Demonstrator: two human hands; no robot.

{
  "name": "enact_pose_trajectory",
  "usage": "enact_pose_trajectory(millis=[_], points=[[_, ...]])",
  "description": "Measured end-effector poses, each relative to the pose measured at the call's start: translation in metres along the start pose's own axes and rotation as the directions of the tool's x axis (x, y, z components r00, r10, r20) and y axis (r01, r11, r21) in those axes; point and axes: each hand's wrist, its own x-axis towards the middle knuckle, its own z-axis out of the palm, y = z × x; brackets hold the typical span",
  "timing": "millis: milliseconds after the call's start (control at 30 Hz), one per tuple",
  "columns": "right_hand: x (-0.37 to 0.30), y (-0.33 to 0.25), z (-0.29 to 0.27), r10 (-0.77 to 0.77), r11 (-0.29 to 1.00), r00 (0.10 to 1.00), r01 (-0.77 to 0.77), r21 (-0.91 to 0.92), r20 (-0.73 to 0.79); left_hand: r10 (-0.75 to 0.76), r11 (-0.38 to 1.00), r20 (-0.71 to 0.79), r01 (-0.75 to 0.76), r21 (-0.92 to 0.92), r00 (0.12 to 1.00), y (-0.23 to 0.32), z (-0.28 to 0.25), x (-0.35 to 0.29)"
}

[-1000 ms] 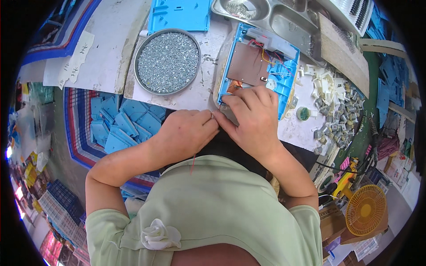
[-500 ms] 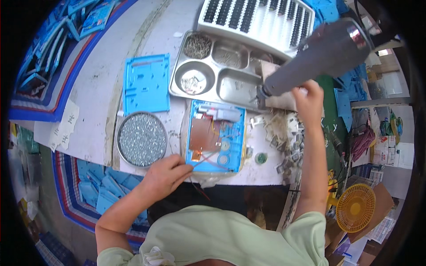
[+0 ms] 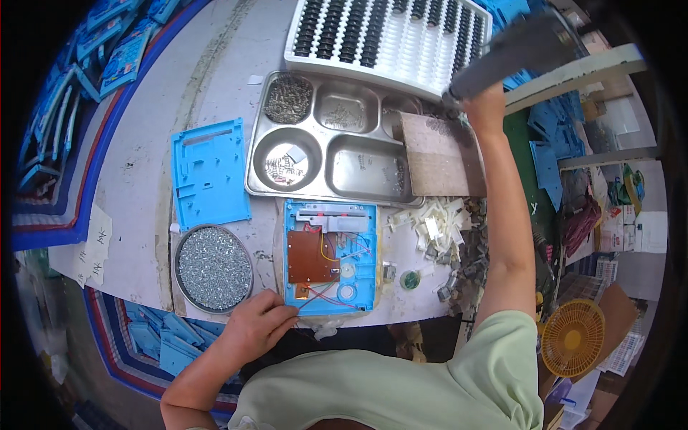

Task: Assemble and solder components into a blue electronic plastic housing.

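Observation:
My left hand [image 3: 256, 326] is closed at the near left corner of an open blue plastic casing [image 3: 367, 276], pinching thin wires [image 3: 315, 295] that run into it. Inside the casing are a brown circuit board [image 3: 304, 258], a grey-white strip along the far side, and small round parts. My right hand [image 3: 486, 111] is stretched far forward at the right, by the white rack. A dark grey, cylinder-shaped power tool [image 3: 512, 59], blurred, covers its fingers, so I cannot see whether they grip it.
A steel compartment tray [image 3: 251, 168] holds springs and small metal parts. A round dish of silvery pieces [image 3: 177, 279] and a blue cover [image 3: 209, 172] lie left. White plastic parts [image 3: 437, 228] are heaped right. Behind stands a white rack [image 3: 412, 54] with black pieces; a yellow fan [image 3: 572, 337] is lower right.
My right hand and the grey tool have moved farther forward, away from the tray. The whole view has shifted, so the table lies lower. My left hand stays at the casing's corner.

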Motion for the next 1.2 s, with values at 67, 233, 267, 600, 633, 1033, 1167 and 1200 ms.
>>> enact_pose_trajectory(millis=[67, 233, 267, 600, 633, 1033, 1167, 1200], points=[[0.009, -0.003, -0.012, -0.062, 0.995, 0.997, 0.059, 0.079, 0.041, 0.002, 1.0, 0.005, -0.002, 0.001, 1.0, 0.001, -0.001, 0.002], [0.022, 0.005, -0.039, -0.014, 0.969, 0.996, -0.009, 0.246, 0.089, -0.021, 1.0, -0.013, 0.021, -0.001, 1.0, 0.005, -0.001, 0.003], [0.021, -0.01, -0.055, 0.135, 0.93, 0.98, -0.175, 0.322, 0.145, -0.029, 1.0, -0.024, 0.029, 0.003, 0.999, 0.003, -0.001, 0.003], [-0.079, -0.248, -0.197, -0.238, 0.455, 0.774, -0.445, 0.772, 0.586, 0.035, 0.999, 0.006, -0.035, -0.019, 0.999, -0.004, -0.001, 0.001], [-0.085, -0.253, -0.194, -0.281, 0.493, 0.787, -0.373, 0.786, 0.549, 0.028, 1.0, 0.014, -0.027, -0.009, 1.0, -0.003, -0.001, 0.002], [-0.124, -0.277, -0.193, -0.198, 0.594, 0.915, -0.174, 0.785, 0.352, 0.039, 0.999, 0.061, -0.038, -0.013, 0.997, 0.002, -0.001, -0.012], [-0.127, -0.283, -0.198, -0.141, 0.613, 0.91, -0.23, 0.756, 0.39, 0.033, 0.999, 0.057, -0.031, -0.038, 0.998, 0.006, -0.002, -0.011], [-0.126, -0.284, -0.198, -0.125, 0.614, 0.908, -0.245, 0.75, 0.4, 0.035, 0.999, 0.064, -0.034, -0.016, 0.997, 0.006, -0.002, -0.01]])
